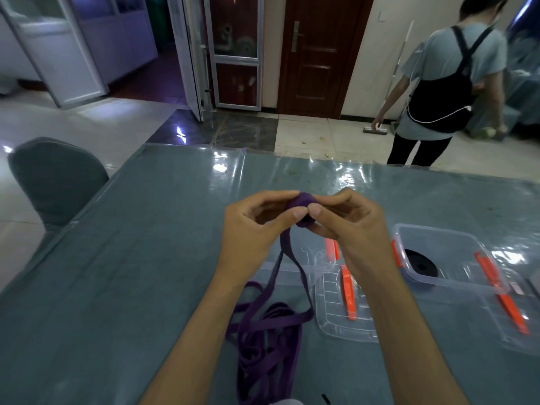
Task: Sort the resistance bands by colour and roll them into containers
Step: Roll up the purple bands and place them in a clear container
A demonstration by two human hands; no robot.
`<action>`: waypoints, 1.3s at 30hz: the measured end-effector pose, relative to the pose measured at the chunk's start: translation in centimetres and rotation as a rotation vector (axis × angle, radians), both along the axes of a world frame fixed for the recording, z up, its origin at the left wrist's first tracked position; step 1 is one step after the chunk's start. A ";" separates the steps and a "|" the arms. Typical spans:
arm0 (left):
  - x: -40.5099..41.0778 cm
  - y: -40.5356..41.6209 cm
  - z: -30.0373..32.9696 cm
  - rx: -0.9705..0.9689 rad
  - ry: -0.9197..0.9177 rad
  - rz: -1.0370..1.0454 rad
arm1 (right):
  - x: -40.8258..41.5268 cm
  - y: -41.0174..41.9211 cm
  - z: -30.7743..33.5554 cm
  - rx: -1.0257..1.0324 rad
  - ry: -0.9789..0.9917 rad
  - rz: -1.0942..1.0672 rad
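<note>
Above the table I hold a small purple roll (301, 203) of resistance band between both hands. My left hand (251, 229) pinches its left side with thumb and fingers. My right hand (347, 220) pinches its right side. From the roll the purple band (264, 331) hangs down into a loose tangled heap on the table in front of me. A clear plastic container (438, 244) with orange clips stands to the right, and a black rolled band (420, 263) lies inside it.
A clear lid (339, 317) with orange clips lies under my right forearm, another lid (514, 323) at the right edge. The table (117, 273) has a glossy clear cover. A grey chair (55, 179) stands at the left. A person with a mop is beyond the table's far right.
</note>
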State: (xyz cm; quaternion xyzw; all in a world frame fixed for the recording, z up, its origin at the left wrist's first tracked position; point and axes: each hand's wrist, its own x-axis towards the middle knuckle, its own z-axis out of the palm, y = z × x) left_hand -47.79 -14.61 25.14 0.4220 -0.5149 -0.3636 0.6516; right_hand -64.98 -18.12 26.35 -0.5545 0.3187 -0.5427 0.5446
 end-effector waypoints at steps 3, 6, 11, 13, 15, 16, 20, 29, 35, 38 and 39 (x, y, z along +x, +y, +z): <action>0.1 0.0 0.7 0.023 -0.032 0.028 | 0.3 0.0 1.0 -0.105 0.066 -0.039; 1.0 -0.5 1.8 0.069 -0.077 -0.005 | 0.5 -0.1 1.6 -0.213 0.130 -0.089; 2.6 -1.3 4.4 0.085 -0.259 -0.099 | 0.7 -0.8 2.3 -0.274 0.147 -0.132; 2.9 -1.7 5.3 0.063 -0.280 -0.117 | 0.7 -0.9 2.9 -0.267 0.108 -0.137; 3.1 -1.9 6.0 0.042 -0.288 -0.127 | 0.7 -1.1 3.8 -0.310 0.129 -0.152; 3.1 -2.0 6.3 0.036 -0.286 -0.136 | 0.7 -1.2 4.3 -0.331 0.142 -0.158; 2.6 -2.5 7.9 0.003 -0.327 -0.104 | 1.0 -1.4 5.9 -0.385 0.125 -0.191; 1.3 -2.5 8.7 -0.106 -0.247 -0.079 | 1.3 -0.7 7.7 -0.215 -0.043 -0.152; 0.2 -1.5 7.5 -0.109 -0.099 -0.033 | 2.1 -0.2 7.1 -0.250 -0.121 -0.223; 0.6 -1.3 7.1 -0.088 -0.060 0.000 | 2.1 0.1 5.6 -0.170 -0.112 -0.159; 0.7 -1.2 7.0 -0.084 -0.037 0.003 | 1.7 0.2 5.3 -0.145 -0.069 -0.139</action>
